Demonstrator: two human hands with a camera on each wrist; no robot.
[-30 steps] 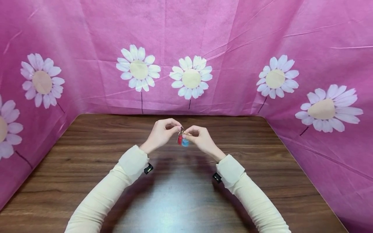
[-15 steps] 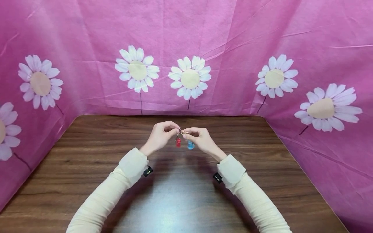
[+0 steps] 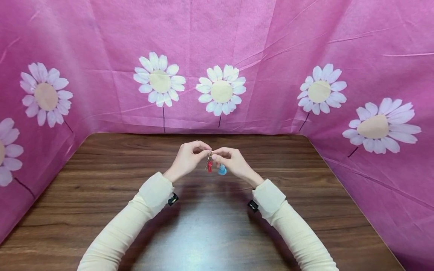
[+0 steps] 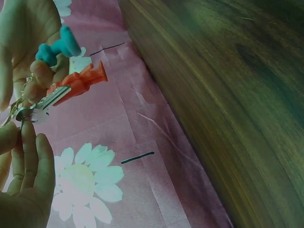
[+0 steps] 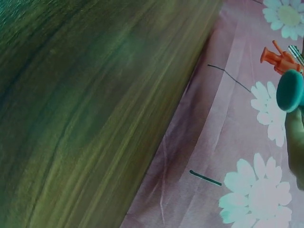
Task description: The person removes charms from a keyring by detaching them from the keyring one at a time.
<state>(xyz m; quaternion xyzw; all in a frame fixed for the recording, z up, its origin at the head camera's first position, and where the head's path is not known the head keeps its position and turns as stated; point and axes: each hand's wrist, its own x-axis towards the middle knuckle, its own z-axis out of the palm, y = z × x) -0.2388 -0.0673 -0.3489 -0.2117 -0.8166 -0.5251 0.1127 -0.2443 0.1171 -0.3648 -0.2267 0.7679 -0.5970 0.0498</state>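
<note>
Pink cloth (image 3: 271,45) printed with white daisies encloses a dark wooden surface (image 3: 101,180) on three sides. Above the surface's centre, both hands meet fingertip to fingertip. Left hand (image 3: 187,158), at 9 o'clock of the meeting point, pinches a small metal ring (image 4: 24,113) between thumb and forefinger. Right hand (image 3: 234,162), at 3 o'clock, pinches the same ring, fingers curled. A red charm (image 3: 209,166) and a blue charm (image 3: 222,170) hang from the ring, just beside each other, clear of the surface.
</note>
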